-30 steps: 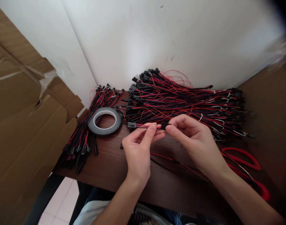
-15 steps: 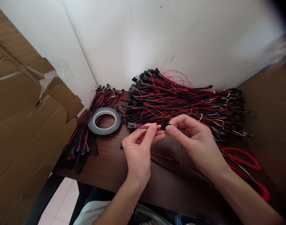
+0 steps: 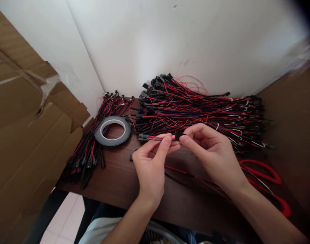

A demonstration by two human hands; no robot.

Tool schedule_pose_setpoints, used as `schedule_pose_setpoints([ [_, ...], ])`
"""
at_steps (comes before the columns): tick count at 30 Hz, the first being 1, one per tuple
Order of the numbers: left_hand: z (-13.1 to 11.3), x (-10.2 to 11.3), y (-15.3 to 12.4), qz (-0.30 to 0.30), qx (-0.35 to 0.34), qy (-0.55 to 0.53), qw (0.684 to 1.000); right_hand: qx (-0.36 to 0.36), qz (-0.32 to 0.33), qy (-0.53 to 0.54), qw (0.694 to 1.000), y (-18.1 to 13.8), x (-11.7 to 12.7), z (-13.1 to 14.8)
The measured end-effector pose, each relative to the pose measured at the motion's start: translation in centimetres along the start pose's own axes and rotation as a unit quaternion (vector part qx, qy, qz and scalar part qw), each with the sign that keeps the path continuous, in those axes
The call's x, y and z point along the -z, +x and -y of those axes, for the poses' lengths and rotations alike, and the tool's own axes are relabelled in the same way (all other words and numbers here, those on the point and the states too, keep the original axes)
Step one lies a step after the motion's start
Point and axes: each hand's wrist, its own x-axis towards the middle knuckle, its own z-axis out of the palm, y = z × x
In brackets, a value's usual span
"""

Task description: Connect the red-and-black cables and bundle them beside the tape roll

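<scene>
My left hand (image 3: pixel 149 162) pinches a short red and black wire lead (image 3: pixel 155 137) between thumb and fingers; a black connector (image 3: pixel 143 137) sticks out at its left end. My right hand (image 3: pixel 213 152) pinches a small black piece (image 3: pixel 178 135) on the same lead, right beside my left fingertips. Both hands hover over the dark wooden table (image 3: pixel 119 173), just in front of a big pile of red and black wire leads (image 3: pixel 195 112).
A grey tape roll (image 3: pixel 112 130) lies left of my hands, on a second bundle of leads (image 3: pixel 94 142). Red-handled scissors (image 3: pixel 266 176) lie at the right. Flattened cardboard (image 3: pixel 30 128) leans at the left. White walls close the corner behind.
Almost nothing differs; both hands keep their pinch on the lead, and the view has shifted very slightly.
</scene>
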Motion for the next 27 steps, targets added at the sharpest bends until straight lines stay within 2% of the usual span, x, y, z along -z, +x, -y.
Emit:
schedule_pose_setpoints([
  [10,-0.1,0.0,0.2,0.008,-0.002,0.032,0.999,0.009,-0.008,-0.007,1.0,-0.1,0.0,0.2],
  [20,-0.1,0.0,0.6,0.011,-0.039,0.06,0.997,0.0,-0.03,-0.039,0.999,0.2,0.4,0.2],
  [23,-0.1,0.2,0.8,0.01,-0.037,0.057,0.998,0.02,-0.048,-0.015,0.999,0.1,0.5,0.2],
  [27,-0.1,0.4,1.0,0.019,-0.036,0.048,0.998,0.074,-0.008,-0.044,0.996,-0.2,0.6,-0.1],
])
